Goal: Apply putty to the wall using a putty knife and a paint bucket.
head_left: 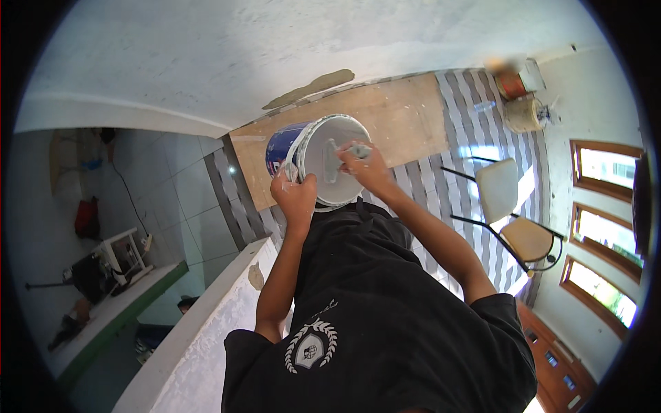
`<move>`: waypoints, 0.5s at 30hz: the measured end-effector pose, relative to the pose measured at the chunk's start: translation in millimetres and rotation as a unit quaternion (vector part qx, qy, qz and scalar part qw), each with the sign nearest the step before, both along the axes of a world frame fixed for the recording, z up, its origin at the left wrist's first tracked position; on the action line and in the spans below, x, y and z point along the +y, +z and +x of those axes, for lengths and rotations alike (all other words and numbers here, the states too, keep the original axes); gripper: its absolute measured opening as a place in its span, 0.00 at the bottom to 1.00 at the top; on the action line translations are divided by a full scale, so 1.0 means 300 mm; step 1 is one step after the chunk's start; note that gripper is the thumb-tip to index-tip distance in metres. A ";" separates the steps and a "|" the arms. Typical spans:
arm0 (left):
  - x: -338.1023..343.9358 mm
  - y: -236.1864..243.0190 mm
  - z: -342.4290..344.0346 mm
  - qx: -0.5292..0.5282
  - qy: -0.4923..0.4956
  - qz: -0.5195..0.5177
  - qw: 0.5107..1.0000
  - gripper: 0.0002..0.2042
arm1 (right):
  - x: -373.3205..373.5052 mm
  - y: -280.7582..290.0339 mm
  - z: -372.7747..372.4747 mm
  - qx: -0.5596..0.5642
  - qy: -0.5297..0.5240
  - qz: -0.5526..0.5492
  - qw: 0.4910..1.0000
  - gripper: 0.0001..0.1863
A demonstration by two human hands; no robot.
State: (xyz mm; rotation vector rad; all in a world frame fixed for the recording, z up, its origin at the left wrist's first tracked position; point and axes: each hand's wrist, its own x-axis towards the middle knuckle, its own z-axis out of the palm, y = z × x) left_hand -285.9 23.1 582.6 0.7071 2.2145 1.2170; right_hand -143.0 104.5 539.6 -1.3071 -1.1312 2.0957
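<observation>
A blue bucket (282,143) with a white rim and pale grey-white inside is tilted toward me in the centre. My left hand (294,193), spotted with white, grips its near left rim; a small pale piece under the fingers is too unclear to name. My right hand (366,168) is closed on the handle of a flat scraper (330,165), coated in pale grey, whose blade is inside the bucket.
A board (406,117) lies on patterned tiles along a wall with a bare patch (308,88). A chair (496,193) stands right, two containers (520,113) top right. A low partition (234,289) runs lower left; various items (117,255) sit on a ledge beyond.
</observation>
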 end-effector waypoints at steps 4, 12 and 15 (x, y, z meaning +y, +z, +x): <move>0.001 0.038 0.166 -0.009 -0.030 0.013 0.999 0.06 | -0.042 -0.084 0.054 -0.189 0.011 0.184 0.964 0.09; -0.006 0.076 0.365 -0.021 -0.073 0.027 0.997 0.08 | -0.078 -0.054 0.195 -0.125 0.008 0.224 0.967 0.09; -0.021 0.091 0.373 -0.034 -0.044 0.018 0.998 0.08 | -0.085 0.013 0.325 0.043 -0.035 0.003 0.998 0.08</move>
